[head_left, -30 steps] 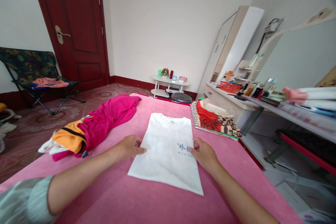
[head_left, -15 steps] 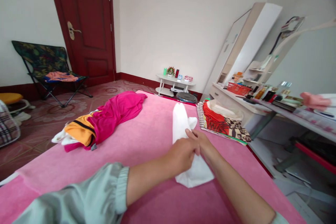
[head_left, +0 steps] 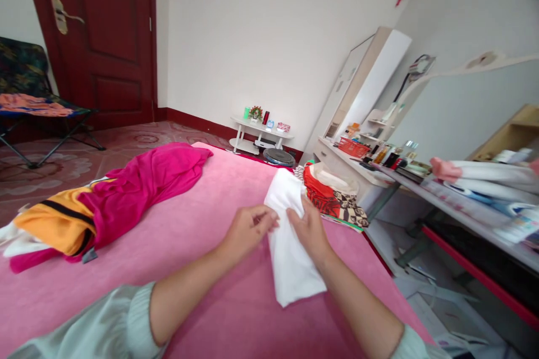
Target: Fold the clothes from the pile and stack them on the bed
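Observation:
A white cloth [head_left: 290, 258], folded into a long narrow shape, lies on the pink bed cover [head_left: 227, 196]. My left hand [head_left: 251, 227] is at the cloth's left edge, its fingers curled and pressed together; whether they pinch any fabric is too small to tell. On the cloth's upper right side rests my right hand [head_left: 309, 227], thumb lying on top and apart from the fingers, which pass along the right edge and are partly hidden.
Magenta clothing [head_left: 155, 179] and a yellow garment [head_left: 63, 219] lie at the left. Folded clothes [head_left: 324, 190] are stacked at the right edge, beside a cluttered dressing table [head_left: 379, 171]. A folding chair [head_left: 29, 101] stands far left.
My hands have moved apart; the left was crossed over the right. The white cloth now lies flatter and wider, its loose upper flap no longer sticking out. The view has turned right.

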Action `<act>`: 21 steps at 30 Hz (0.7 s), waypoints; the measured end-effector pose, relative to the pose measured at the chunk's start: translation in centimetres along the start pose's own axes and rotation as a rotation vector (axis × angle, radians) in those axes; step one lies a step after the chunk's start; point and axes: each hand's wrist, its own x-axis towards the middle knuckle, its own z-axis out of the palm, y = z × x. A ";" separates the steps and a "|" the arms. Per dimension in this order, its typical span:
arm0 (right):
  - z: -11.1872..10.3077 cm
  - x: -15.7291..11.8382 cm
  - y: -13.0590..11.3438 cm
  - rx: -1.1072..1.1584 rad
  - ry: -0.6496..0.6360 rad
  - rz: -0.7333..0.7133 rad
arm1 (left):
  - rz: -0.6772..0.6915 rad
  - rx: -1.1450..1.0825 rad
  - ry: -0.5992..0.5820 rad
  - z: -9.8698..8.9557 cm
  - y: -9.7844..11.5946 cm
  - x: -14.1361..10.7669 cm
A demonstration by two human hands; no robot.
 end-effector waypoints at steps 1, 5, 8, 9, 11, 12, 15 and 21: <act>-1.7 0.8 -0.4 -0.041 0.057 -0.056 | -0.008 0.044 0.079 -0.9 -0.7 0.6; -9.8 6.4 -0.3 -0.309 0.166 -0.137 | -0.080 0.299 0.119 -2.9 -5.8 1.6; -14.9 11.7 1.4 -0.634 0.239 -0.096 | -0.150 0.340 0.032 -2.8 -9.0 1.6; -16.1 13.3 2.3 -0.749 0.238 -0.063 | -0.164 0.344 0.020 -2.7 -9.6 1.6; -17.5 16.0 4.7 -0.945 0.207 0.004 | -0.179 0.361 0.021 -2.4 -10.0 1.7; -17.7 16.9 6.2 -1.021 0.177 0.036 | -0.184 0.369 0.023 -2.3 -9.9 1.7; -16.5 17.8 11.0 -1.137 0.030 0.172 | -0.199 0.377 0.025 -2.3 -9.4 1.9; -12.9 15.7 16.9 -1.140 -0.029 0.462 | -0.231 0.404 0.032 -2.4 -9.5 2.0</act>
